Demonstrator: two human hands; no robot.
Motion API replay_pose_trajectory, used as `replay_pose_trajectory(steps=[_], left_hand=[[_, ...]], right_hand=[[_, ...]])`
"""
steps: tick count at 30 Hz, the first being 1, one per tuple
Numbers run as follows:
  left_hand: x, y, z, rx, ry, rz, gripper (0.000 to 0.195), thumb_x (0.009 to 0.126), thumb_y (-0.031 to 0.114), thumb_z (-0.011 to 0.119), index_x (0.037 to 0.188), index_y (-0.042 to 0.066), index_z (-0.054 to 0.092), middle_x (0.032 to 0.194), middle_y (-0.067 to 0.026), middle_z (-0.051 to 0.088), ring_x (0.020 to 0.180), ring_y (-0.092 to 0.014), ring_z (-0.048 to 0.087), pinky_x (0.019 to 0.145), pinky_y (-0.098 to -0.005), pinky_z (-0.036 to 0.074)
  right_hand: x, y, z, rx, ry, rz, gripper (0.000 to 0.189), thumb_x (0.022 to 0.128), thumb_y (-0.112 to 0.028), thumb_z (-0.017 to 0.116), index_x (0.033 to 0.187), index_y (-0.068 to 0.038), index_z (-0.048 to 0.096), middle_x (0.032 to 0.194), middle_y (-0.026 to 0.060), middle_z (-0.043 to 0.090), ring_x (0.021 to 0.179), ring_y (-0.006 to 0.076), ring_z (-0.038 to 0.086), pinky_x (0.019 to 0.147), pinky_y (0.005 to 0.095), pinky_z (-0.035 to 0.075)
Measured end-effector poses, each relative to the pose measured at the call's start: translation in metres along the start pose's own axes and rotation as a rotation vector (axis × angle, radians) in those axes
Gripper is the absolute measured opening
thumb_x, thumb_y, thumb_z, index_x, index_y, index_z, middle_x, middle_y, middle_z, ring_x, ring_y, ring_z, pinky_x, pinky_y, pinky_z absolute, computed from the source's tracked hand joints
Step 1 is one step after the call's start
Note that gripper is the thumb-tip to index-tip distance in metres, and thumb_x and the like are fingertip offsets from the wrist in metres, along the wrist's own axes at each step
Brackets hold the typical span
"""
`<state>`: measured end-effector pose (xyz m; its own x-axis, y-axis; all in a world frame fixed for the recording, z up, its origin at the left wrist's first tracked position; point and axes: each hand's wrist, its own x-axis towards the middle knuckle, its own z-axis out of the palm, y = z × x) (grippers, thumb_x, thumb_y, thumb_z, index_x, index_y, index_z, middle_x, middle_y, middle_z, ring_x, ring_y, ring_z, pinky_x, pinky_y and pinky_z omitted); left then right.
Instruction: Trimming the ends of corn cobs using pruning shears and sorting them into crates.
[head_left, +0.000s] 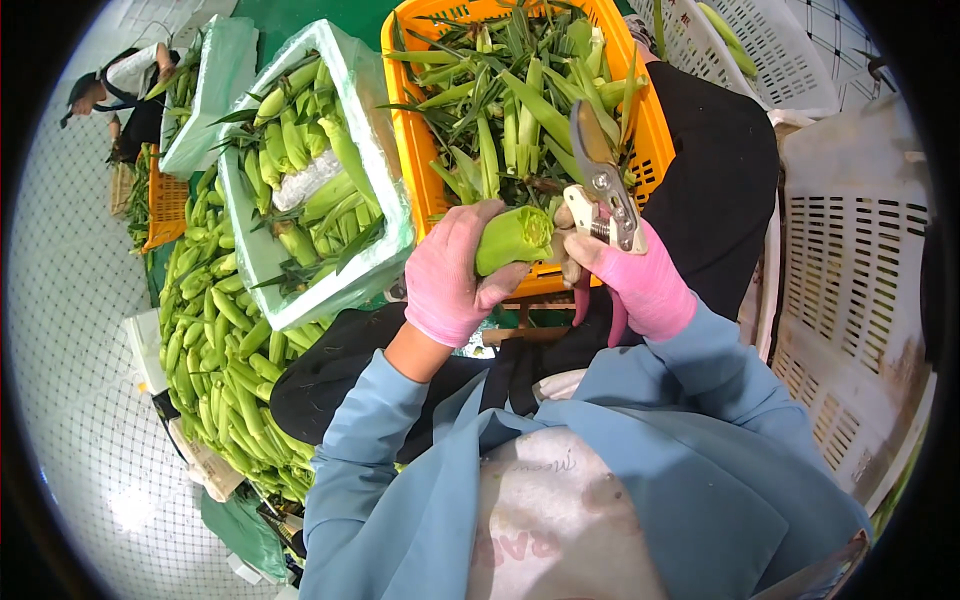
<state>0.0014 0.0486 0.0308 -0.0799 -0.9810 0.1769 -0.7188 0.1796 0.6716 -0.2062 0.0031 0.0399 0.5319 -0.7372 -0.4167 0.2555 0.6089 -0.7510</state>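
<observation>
My left hand (459, 274), in a pink glove, grips an ear of corn in its green husk (513, 240), the cut end turned to the right. Pruning shears (611, 187) with pink handles are in my gloved right hand (637, 277); their blades point up and away from me, and the fingertips are beside the corn's cut end. Beneath and beyond both hands stands an orange plastic crate (409, 142) heaped with cut husks and leaves (517, 112).
A foam box lined with green film (315, 289) holds corn at the left. A big pile of husked-on corn (232, 360) lies beside it. White slotted crates (847, 285) stand at the right. A co-worker (135, 82) is at the far left near another foam box (217, 97) and orange crate (166, 206).
</observation>
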Motion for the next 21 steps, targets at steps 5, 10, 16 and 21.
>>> replay_pose_trajectory(steps=[5, 10, 16, 21], left_hand=[[-0.01, -0.015, 0.006, 0.223, 0.116, 0.231, 0.076, 0.076, 0.061, 0.067, 0.12, 0.001, 0.055, 0.104, -0.019, 0.062, 0.093, -0.038, 0.063, 0.08, -0.0379, 0.05], [-0.031, -0.004, 0.031, -0.827, 0.124, -0.245, 0.104, 0.073, 0.082, 0.053, 0.133, -0.003, 0.039, 0.112, -0.0119, 0.057, 0.102, -0.021, 0.056, 0.091, -0.0333, 0.044], [-0.042, -0.007, 0.041, -1.054, 0.161, -0.313, 0.098, 0.076, 0.081, 0.049, 0.13, 0.0, 0.039, 0.116, -0.0136, 0.056, 0.108, -0.022, 0.056, 0.096, -0.0343, 0.043], [-0.055, 0.016, 0.006, -0.296, 0.357, -0.286, 0.049, 0.085, 0.031, 0.064, 0.12, 0.0, 0.05, 0.097, -0.0078, 0.057, 0.088, -0.017, 0.055, 0.081, -0.0301, 0.046]], right_hand=[[0.004, -0.014, 0.019, -0.145, -0.049, 0.076, 0.032, 0.089, -0.016, 0.063, 0.116, -0.002, 0.053, 0.081, 0.0033, 0.059, 0.059, 0.006, 0.052, 0.043, 0.0206, 0.044], [0.004, 0.013, 0.035, 0.197, -0.104, -0.064, 0.033, 0.089, -0.014, 0.063, 0.119, -0.004, 0.051, 0.079, 0.0028, 0.057, 0.069, 0.0096, 0.055, 0.052, 0.0223, 0.046], [-0.002, 0.016, 0.037, 0.241, -0.184, -0.084, 0.035, 0.091, -0.017, 0.061, 0.121, -0.003, 0.048, 0.081, 0.0035, 0.057, 0.069, 0.0101, 0.055, 0.049, 0.024, 0.049], [-0.009, 0.024, 0.049, -0.166, -0.01, -0.2, 0.032, 0.088, -0.006, 0.061, 0.119, -0.007, 0.052, 0.092, 0.0021, 0.055, 0.078, 0.0085, 0.055, 0.065, 0.023, 0.048]])
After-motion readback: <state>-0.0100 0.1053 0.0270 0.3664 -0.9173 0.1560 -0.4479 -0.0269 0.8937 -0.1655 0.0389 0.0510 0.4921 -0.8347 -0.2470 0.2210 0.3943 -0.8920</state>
